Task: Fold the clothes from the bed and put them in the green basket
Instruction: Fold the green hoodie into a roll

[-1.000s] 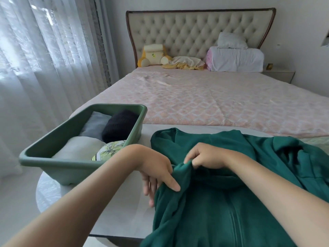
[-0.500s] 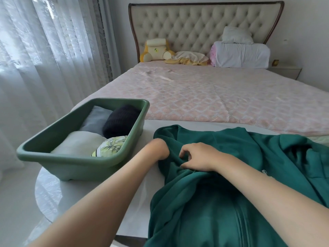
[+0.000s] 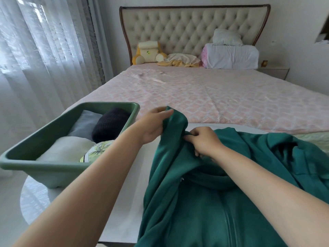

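Our left hand (image 3: pixel 153 125) and right hand (image 3: pixel 204 141) each pinch the green jacket (image 3: pixel 204 211) beside the green basket (image 3: pixel 41 173).

Left hand (image 3: pixel 153 126) and right hand (image 3: pixel 204 142) are bare, as are both forearms (image 3: pixel 99 182) (to the frame's edge).

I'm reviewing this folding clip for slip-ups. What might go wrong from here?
The green jacket, pinched by the left hand and right hand, appears to drape past the near edge of the table, so it might slide off. The green basket already holds several folded pieces; this bulky jacket may not fit.
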A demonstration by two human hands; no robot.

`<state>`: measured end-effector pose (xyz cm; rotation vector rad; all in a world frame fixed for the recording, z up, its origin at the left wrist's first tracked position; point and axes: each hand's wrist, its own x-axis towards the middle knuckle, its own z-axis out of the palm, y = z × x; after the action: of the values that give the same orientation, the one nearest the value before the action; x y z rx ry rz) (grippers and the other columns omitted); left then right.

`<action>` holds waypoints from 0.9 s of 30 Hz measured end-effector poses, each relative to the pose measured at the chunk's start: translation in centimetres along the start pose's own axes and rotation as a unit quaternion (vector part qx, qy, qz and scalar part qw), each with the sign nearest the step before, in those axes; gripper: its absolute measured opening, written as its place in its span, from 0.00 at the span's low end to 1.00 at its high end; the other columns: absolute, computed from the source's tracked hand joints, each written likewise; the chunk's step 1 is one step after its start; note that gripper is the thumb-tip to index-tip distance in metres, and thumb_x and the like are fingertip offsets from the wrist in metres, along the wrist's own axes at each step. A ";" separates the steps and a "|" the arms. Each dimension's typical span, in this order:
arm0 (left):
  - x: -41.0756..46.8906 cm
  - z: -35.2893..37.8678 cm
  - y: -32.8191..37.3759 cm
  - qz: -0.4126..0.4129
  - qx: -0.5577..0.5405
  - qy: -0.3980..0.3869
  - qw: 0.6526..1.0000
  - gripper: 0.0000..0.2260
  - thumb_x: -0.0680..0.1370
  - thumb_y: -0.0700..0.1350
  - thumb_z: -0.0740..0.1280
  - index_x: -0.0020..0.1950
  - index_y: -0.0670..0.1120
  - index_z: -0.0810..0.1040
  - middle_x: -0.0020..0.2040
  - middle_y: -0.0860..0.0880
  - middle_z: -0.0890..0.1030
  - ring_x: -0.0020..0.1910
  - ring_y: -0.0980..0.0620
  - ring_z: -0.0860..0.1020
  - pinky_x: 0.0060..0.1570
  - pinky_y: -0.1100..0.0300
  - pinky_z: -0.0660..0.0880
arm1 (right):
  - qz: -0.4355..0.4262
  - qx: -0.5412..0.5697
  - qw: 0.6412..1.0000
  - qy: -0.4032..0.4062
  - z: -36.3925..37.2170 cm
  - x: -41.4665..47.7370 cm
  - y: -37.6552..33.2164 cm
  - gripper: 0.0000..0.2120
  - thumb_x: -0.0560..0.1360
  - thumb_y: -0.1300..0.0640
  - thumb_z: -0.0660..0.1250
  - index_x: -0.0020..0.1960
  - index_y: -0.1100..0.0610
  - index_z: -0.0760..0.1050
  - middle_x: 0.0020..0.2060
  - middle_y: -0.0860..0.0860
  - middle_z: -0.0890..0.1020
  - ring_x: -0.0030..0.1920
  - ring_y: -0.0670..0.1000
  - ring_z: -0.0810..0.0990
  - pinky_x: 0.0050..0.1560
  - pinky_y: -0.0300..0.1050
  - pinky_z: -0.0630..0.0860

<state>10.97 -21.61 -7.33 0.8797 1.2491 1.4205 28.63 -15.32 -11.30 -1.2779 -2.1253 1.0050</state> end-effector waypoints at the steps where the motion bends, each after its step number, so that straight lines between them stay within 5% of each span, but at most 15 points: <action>1: -0.1 -0.1 -0.4 -0.023 0.013 -0.015 1.000 0.13 0.82 0.43 0.65 0.65 0.39 0.76 0.53 0.44 0.84 0.47 0.50 0.84 0.46 0.54 0.81 | 0.033 0.029 0.999 0.002 -0.2 0.0 0.3 0.12 0.79 0.52 0.68 0.45 0.61 0.79 0.24 0.56 0.80 0.26 0.55 0.78 0.31 0.47 0.78; 3: -0.7 -0.6 -1.2 -0.105 0.122 -0.032 0.986 0.13 0.81 0.47 0.67 0.62 0.40 0.78 0.52 0.45 0.85 0.46 0.50 0.84 0.46 0.56 0.81 | 0.088 0.072 0.993 0.014 -0.5 0.2 1.0 0.12 0.80 0.54 0.68 0.44 0.62 0.79 0.29 0.59 0.83 0.30 0.59 0.83 0.37 0.54 0.84; 6: -2.3 -1.4 -2.2 -0.229 0.329 -0.129 0.907 0.17 0.78 0.53 0.69 0.57 0.40 0.80 0.49 0.44 0.84 0.45 0.48 0.81 0.52 0.56 0.78 | 0.110 0.082 0.990 0.036 -0.4 0.4 1.6 0.12 0.80 0.55 0.68 0.42 0.61 0.76 0.35 0.61 0.85 0.32 0.59 0.86 0.39 0.55 0.85; 10: -3.8 -1.6 -3.9 -0.200 0.426 -0.160 0.868 0.09 0.80 0.46 0.68 0.59 0.47 0.78 0.55 0.49 0.83 0.51 0.50 0.82 0.62 0.54 0.77 | 0.081 0.051 0.995 0.039 -0.1 0.3 1.4 0.10 0.80 0.56 0.67 0.43 0.61 0.76 0.34 0.59 0.85 0.30 0.55 0.85 0.39 0.52 0.85; 12: -4.3 -1.7 -4.0 -0.181 0.404 -0.123 0.888 0.11 0.81 0.42 0.65 0.64 0.45 0.74 0.57 0.45 0.82 0.47 0.47 0.83 0.55 0.48 0.81 | -0.006 -0.009 0.998 0.059 0.1 0.2 1.0 0.02 0.78 0.59 0.66 0.50 0.57 0.76 0.43 0.53 0.85 0.36 0.50 0.84 0.44 0.49 0.82; 14: -4.5 -1.9 -3.6 -0.166 0.351 -0.086 0.917 0.12 0.82 0.39 0.62 0.65 0.45 0.70 0.58 0.42 0.81 0.45 0.44 0.84 0.44 0.47 0.83 | -0.155 -0.062 0.984 0.056 -0.2 -0.7 0.1 0.13 0.73 0.62 0.65 0.55 0.49 0.72 0.52 0.42 0.76 0.41 0.45 0.77 0.46 0.42 0.73; 18: -4.7 -1.7 -2.1 -0.062 0.348 0.035 0.935 0.08 0.81 0.41 0.62 0.61 0.46 0.69 0.52 0.43 0.80 0.42 0.47 0.82 0.29 0.56 0.80 | -0.335 -0.116 0.932 -0.081 -0.2 -3.1 -2.2 0.17 0.65 0.57 0.66 0.53 0.46 0.76 0.48 0.40 0.73 0.43 0.45 0.74 0.44 0.34 0.70; 23: -4.3 -2.1 -1.5 0.015 0.263 0.145 0.954 0.11 0.80 0.43 0.67 0.60 0.43 0.70 0.51 0.40 0.82 0.41 0.46 0.83 0.31 0.57 0.80 | -0.311 -0.126 0.938 -0.088 0.8 -3.0 -2.2 0.12 0.71 0.61 0.71 0.50 0.46 0.82 0.38 0.42 0.80 0.38 0.39 0.76 0.41 0.33 0.68; 27: -4.7 -1.6 -1.1 -0.079 0.169 0.035 0.982 0.17 0.79 0.51 0.70 0.62 0.42 0.75 0.47 0.46 0.85 0.43 0.50 0.84 0.43 0.54 0.82 | -0.228 0.026 0.972 0.044 -0.2 -1.9 -1.8 0.11 0.75 0.65 0.69 0.44 0.49 0.82 0.35 0.42 0.82 0.34 0.39 0.77 0.39 0.32 0.71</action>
<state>10.78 -26.63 -8.33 0.9387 1.6075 1.1390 28.64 -17.51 -9.77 -0.7388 -2.1666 0.7809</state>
